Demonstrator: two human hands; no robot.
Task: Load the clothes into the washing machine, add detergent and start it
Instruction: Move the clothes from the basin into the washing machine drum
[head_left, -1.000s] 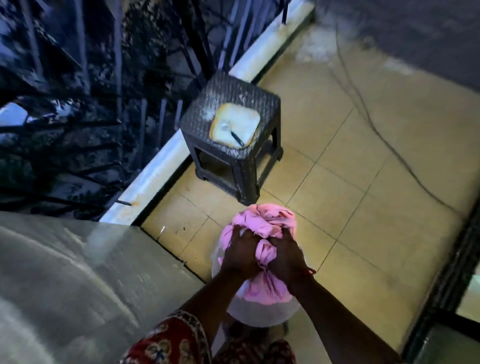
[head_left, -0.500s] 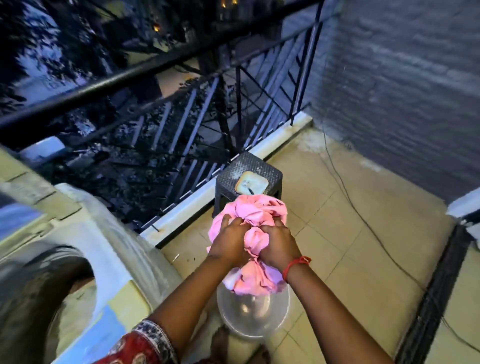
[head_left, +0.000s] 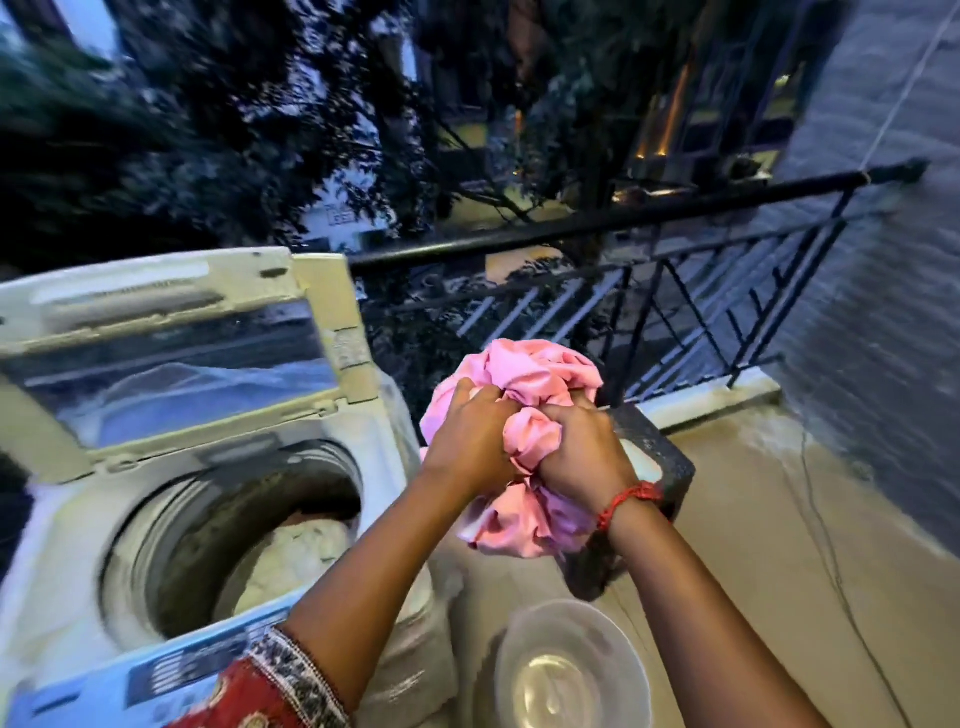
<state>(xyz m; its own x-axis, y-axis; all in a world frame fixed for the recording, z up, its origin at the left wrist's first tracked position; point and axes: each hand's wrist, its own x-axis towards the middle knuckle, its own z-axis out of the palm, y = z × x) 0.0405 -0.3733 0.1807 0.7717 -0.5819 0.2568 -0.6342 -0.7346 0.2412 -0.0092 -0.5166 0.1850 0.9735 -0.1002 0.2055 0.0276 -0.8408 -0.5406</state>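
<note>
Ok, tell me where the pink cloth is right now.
In the head view the pink cloth sits centre frame, bunched in both hands, right of the washing machine drum opening, above the basin.

head-worn view, forward and down, close over the hands (head_left: 524, 447)

The scene is dimly lit, as at dusk. Small warm lights (head_left: 649, 150) are seen far off behind the trees (head_left: 260, 119), which are rendered almost black. Heavy motion blur is noted on the washing machine (head_left: 171, 415) at the left and on the wall (head_left: 883, 291) at the right. The railing (head_left: 623, 221) is bowed by wide-angle distortion. The hands are held comparatively sharp, and no glare is recorded.
</note>
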